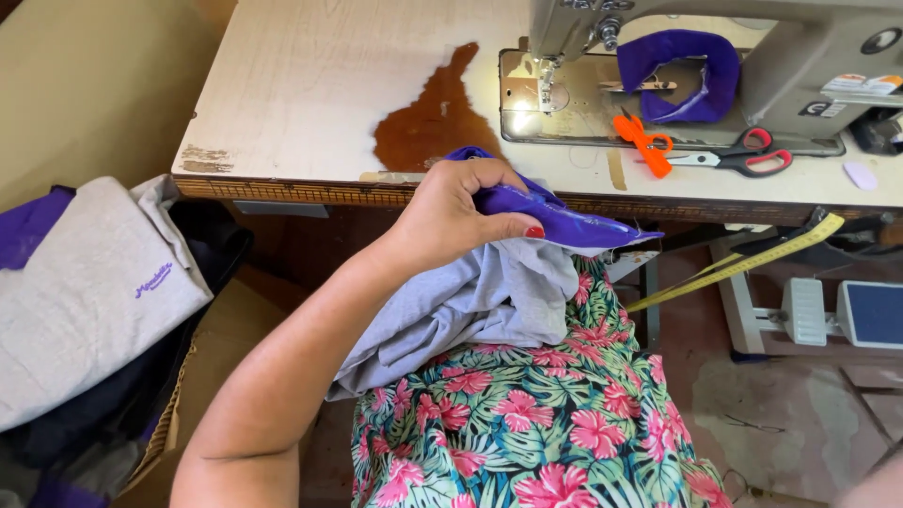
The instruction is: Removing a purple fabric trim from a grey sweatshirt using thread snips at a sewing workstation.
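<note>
Below the worn sewing table (310, 85), we keep our left hand (451, 212) pinched firmly on the purple fabric (564, 221), grey garment (461, 306) hanging slack; right hand unseen.

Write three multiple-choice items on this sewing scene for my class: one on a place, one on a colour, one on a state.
1. Where do the scissors lie?
A. on the table by the sewing machine
B. on the floor
C. in the lap

2. What colour is the thread snips?
A. green
B. orange
C. white

3. What is the left hand doing?
A. resting open
B. pointing
C. gripping purple fabric over grey cloth

Answers: 1 A, they rest before the machine; 2 B, bright orange handle; 3 C, fingers closed on the fabric.
</note>
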